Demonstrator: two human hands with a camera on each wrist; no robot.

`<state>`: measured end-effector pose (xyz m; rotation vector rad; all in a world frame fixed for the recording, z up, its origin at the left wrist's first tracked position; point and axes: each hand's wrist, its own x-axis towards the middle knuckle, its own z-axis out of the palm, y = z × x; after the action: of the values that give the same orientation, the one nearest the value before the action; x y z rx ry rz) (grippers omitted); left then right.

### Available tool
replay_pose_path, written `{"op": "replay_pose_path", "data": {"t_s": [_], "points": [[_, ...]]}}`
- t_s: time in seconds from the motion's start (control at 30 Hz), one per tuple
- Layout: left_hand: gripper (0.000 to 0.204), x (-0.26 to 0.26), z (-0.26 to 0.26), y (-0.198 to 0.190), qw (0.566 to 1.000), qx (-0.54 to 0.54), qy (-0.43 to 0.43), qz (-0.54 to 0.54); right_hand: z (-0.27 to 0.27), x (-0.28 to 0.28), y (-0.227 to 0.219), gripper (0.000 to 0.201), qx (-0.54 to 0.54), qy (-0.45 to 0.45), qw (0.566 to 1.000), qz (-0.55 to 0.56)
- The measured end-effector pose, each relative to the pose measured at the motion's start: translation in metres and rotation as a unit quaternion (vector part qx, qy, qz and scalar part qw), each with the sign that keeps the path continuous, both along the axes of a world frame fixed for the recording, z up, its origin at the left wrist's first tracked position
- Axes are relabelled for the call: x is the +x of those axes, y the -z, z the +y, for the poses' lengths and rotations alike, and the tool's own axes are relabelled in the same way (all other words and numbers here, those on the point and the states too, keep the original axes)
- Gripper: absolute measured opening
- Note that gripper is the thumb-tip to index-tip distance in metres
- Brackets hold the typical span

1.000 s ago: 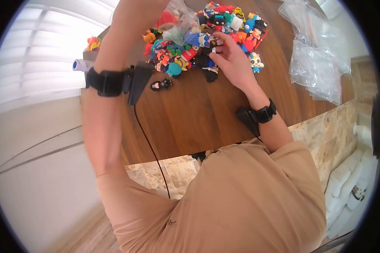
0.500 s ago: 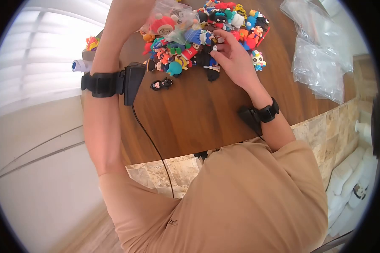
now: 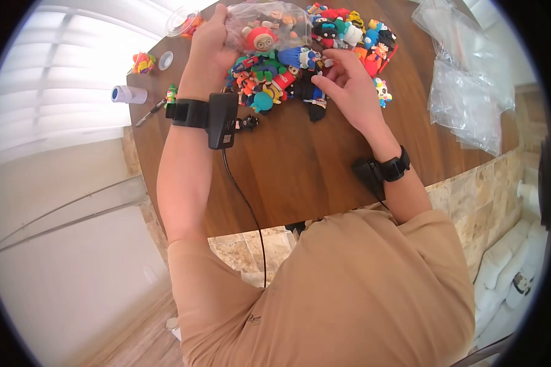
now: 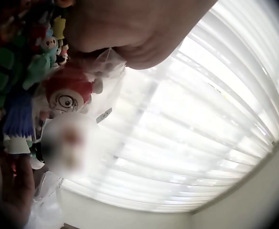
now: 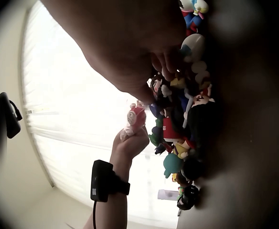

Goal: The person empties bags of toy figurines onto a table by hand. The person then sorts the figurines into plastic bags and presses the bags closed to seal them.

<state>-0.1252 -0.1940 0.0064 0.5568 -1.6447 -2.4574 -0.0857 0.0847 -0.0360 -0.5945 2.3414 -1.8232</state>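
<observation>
My left hand (image 3: 213, 41) grips a clear plastic bag (image 3: 291, 18) by its left side, over the far part of a pile of small toy figures (image 3: 251, 82). Inside the bag shows a figure with a red hood and round face (image 3: 263, 41), seen too in the left wrist view. At the pile's right side my right hand (image 3: 353, 85) has its thumb and fingers loosely bent and apart, fingertips among the figures. Just left of those fingertips lies a blue-skirted figure (image 3: 297, 57). In the right wrist view a dark-haired figure (image 5: 157, 85) shows between thumb and fingers.
Flat clear bags (image 3: 468, 92) lie on the table's right side. A light-coloured cylinder (image 3: 128, 94), a pen (image 3: 150, 114) and a round white lid (image 3: 166, 60) are on the left. One black figure (image 3: 248, 123) lies in front of the pile. A cable hangs from the left wrist camera.
My left hand has come down and right with the bag, bringing the bag more fully into view above the pile. The right hand has stayed at the same place among the figures.
</observation>
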Motion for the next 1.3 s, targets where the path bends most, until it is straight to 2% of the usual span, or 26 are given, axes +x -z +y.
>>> {"op": "replay_pose_path", "data": {"t_s": [0.03, 0.17, 0.23, 0.27, 0.33, 0.37, 0.43, 0.53, 0.63, 0.83, 0.87, 0.93, 0.97, 1.03, 1.07, 1.1, 1.17, 1.2, 1.23, 1.3], "points": [[0.041, 0.002, 0.002, 0.004, 0.999, 0.05, 0.011, 0.002, 0.001, 0.0, 0.001, 0.043, 0.0, 0.0, 1.0, -0.001], [0.044, 0.016, 0.003, 0.003, 0.995, 0.092, 0.025, -0.039, 0.0, -0.002, 0.004, 0.041, -0.008, -0.009, 1.0, 0.009], [0.05, 0.028, 0.016, -0.003, 0.994, -0.075, 0.084, -0.008, -0.001, -0.002, 0.006, 0.041, -0.012, -0.012, 1.0, 0.016], [0.05, 0.035, 0.021, -0.01, 0.994, -0.076, 0.082, -0.008, -0.001, -0.003, 0.008, 0.041, -0.02, -0.011, 0.999, 0.029], [0.051, 0.049, 0.029, -0.019, 0.967, -0.217, 0.135, -0.022, -0.001, -0.003, 0.011, 0.04, -0.027, -0.012, 0.999, 0.041], [0.051, 0.051, 0.032, -0.018, 0.967, -0.216, 0.135, -0.022, -0.002, -0.004, 0.012, 0.04, -0.027, -0.012, 0.999, 0.046], [0.049, 0.054, 0.036, -0.015, 0.934, -0.33, 0.137, -0.02, -0.001, -0.004, 0.012, 0.039, -0.024, -0.015, 0.998, 0.052], [0.043, 0.049, 0.04, -0.014, 0.928, -0.361, 0.088, -0.021, -0.001, -0.005, 0.011, 0.038, -0.032, -0.016, 0.998, 0.057], [0.041, 0.048, 0.036, -0.011, 0.945, -0.322, 0.054, -0.027, 0.0, -0.006, 0.01, 0.037, -0.051, -0.015, 0.997, 0.058], [0.04, 0.058, 0.042, -0.019, 0.951, -0.308, 0.019, 0.009, 0.004, -0.011, 0.01, 0.034, -0.104, -0.018, 0.992, 0.074], [0.041, 0.056, 0.045, -0.011, 0.954, -0.294, -0.011, 0.057, 0.005, -0.01, 0.009, 0.035, -0.133, -0.034, 0.99, 0.026], [0.043, 0.066, 0.063, -0.017, 0.955, -0.287, -0.039, 0.07, 0.002, -0.009, 0.005, 0.04, -0.219, -0.073, 0.972, -0.047], [0.045, 0.073, 0.072, -0.021, 0.956, -0.275, -0.066, 0.079, 0.0, -0.009, 0.0, 0.04, -0.223, -0.069, 0.971, -0.045], [0.049, 0.08, 0.086, -0.019, 0.955, -0.285, -0.059, 0.061, 0.0, -0.009, -0.022, 0.049, -0.217, -0.093, 0.965, -0.117], [0.05, 0.083, 0.094, -0.016, 0.965, -0.247, -0.064, 0.068, -0.005, -0.009, -0.035, 0.04, -0.18, -0.049, 0.974, -0.125], [0.05, 0.086, 0.099, -0.014, 0.973, -0.208, -0.07, 0.075, -0.004, -0.015, -0.033, 0.04, -0.18, -0.044, 0.975, -0.124], [0.049, 0.09, 0.1, -0.011, 0.973, -0.22, -0.048, 0.058, -0.006, -0.033, -0.03, 0.022, -0.199, -0.117, 0.96, -0.161], [0.049, 0.091, 0.101, -0.01, 0.983, -0.168, -0.05, 0.05, -0.009, -0.035, -0.029, 0.013, -0.261, -0.112, 0.943, -0.172], [0.048, 0.092, 0.1, -0.009, 0.991, -0.117, -0.051, 0.042, -0.011, -0.036, -0.029, 0.013, -0.262, -0.117, 0.943, -0.17], [0.047, 0.094, 0.096, -0.008, 0.992, -0.109, -0.054, 0.029, -0.011, -0.037, -0.029, 0.011, -0.314, -0.131, 0.925, -0.168]]}}
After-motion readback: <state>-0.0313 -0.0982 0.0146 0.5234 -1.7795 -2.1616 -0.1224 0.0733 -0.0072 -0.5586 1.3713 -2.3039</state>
